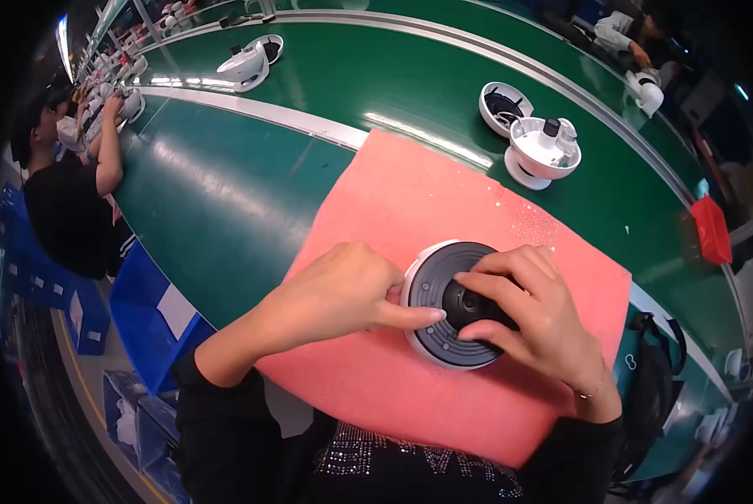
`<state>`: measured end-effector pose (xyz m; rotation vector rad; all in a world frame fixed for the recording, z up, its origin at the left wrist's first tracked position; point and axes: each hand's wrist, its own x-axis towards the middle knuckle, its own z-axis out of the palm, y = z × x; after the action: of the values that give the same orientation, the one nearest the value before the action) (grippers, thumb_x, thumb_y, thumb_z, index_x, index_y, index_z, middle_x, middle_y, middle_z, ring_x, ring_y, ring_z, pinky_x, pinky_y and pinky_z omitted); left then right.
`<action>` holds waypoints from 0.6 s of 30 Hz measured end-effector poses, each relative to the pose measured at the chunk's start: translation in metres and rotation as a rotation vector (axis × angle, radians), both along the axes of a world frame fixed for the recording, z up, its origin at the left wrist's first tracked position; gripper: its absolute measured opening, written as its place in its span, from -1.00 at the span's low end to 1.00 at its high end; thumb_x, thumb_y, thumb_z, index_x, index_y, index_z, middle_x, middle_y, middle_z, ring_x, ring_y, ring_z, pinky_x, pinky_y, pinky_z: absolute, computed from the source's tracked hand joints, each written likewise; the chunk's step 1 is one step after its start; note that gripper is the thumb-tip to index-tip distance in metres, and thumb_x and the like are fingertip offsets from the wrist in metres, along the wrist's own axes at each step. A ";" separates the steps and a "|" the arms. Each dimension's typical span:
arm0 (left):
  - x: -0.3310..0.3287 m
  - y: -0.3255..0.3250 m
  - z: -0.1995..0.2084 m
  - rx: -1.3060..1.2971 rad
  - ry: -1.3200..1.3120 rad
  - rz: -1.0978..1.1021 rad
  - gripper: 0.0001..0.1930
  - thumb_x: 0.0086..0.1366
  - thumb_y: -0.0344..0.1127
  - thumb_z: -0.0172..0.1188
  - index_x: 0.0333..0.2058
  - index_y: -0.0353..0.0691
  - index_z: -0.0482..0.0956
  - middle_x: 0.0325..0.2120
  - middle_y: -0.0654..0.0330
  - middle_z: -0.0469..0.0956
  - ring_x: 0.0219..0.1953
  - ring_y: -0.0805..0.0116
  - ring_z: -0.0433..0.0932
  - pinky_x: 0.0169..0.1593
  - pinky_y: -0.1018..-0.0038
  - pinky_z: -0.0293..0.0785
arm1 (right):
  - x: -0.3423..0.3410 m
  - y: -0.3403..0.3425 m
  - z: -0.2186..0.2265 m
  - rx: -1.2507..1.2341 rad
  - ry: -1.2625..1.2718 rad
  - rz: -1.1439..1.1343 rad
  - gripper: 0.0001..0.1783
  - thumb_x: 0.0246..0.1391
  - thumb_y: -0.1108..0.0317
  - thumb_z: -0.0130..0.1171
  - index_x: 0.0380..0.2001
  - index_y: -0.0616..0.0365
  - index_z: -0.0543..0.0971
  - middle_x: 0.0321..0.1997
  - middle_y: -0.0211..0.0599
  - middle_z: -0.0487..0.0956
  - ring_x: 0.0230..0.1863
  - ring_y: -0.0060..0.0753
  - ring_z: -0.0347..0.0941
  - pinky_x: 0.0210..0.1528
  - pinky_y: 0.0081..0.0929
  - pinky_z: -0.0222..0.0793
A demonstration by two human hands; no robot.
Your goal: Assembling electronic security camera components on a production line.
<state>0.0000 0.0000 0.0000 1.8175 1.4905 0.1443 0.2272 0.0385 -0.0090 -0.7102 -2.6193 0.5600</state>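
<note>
A round white housing (409,290) with a dark grey ringed face (438,270) lies in front of me on a pink foam mat (376,214). At its middle sits a black round lens-like part (458,312). My left hand (343,290) grips the housing's left edge, its thumb laid over the grey face and its other fingers curled. From the right, my right hand (532,311) closes its thumb and fingers around the black middle part. The palm hides the right side of the face.
Beyond the mat on the green belt (334,76) stand a white bowl-shaped housing (544,151) and an open white shell (504,107); more white units (244,67) stand farther left. A co-worker (70,185) works at left, above blue bins (146,311). A black bag (649,386) lies at right.
</note>
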 end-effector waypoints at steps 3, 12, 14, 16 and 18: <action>-0.007 -0.077 -0.029 0.115 0.035 -0.063 -0.41 0.01 0.16 0.15 -0.78 -0.35 0.46 -0.91 0.10 0.30 -0.79 0.19 0.38 -0.56 0.41 0.35 | -0.006 -0.078 -0.023 -0.006 0.089 0.251 -0.64 -0.15 0.38 0.16 -0.18 0.13 0.49 -0.05 -0.24 0.42 -0.05 -0.16 0.31 -0.02 -0.25 0.17; -0.007 -0.124 -0.042 0.234 -0.015 -0.104 -0.41 0.00 0.17 0.16 -0.77 -0.36 0.46 -0.89 0.06 0.31 -0.78 0.18 0.37 -0.57 0.39 0.35 | 0.000 -0.137 -0.032 0.061 0.094 0.179 -0.57 -0.21 0.44 0.20 -0.14 0.14 0.49 -0.03 -0.20 0.40 -0.02 -0.24 0.33 -0.02 -0.32 0.16; -0.007 -0.115 -0.037 0.230 -0.023 -0.089 -0.42 -0.01 0.17 0.16 -0.75 -0.36 0.48 -0.89 0.06 0.32 -0.78 0.18 0.38 -0.55 0.40 0.36 | 0.001 -0.126 -0.022 0.027 0.034 0.207 -0.53 -0.21 0.43 0.20 -0.10 0.13 0.46 0.01 -0.20 0.37 0.00 -0.24 0.31 0.02 -0.29 0.11; -0.009 -0.100 -0.030 0.211 -0.021 -0.081 -0.42 -0.01 0.17 0.16 -0.75 -0.36 0.48 -0.89 0.06 0.32 -0.78 0.19 0.39 -0.55 0.40 0.36 | -0.003 -0.111 -0.015 -0.085 0.143 0.113 -0.47 -0.23 0.33 0.24 -0.07 0.12 0.44 0.03 -0.18 0.36 0.01 -0.21 0.30 0.03 -0.27 0.10; -0.013 -0.083 -0.022 0.192 -0.018 -0.071 -0.42 0.00 0.17 0.16 -0.75 -0.36 0.49 -0.89 0.06 0.32 -0.78 0.19 0.39 -0.56 0.40 0.36 | -0.011 -0.093 -0.011 0.055 0.125 -0.028 -0.43 -0.23 0.22 0.27 -0.07 0.13 0.43 0.02 -0.12 0.34 0.00 -0.12 0.29 0.04 -0.25 0.10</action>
<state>-0.0131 -0.0829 -0.0217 2.0138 1.4385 0.2764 0.2160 -0.0547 -0.0205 -0.6722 -2.4952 0.5059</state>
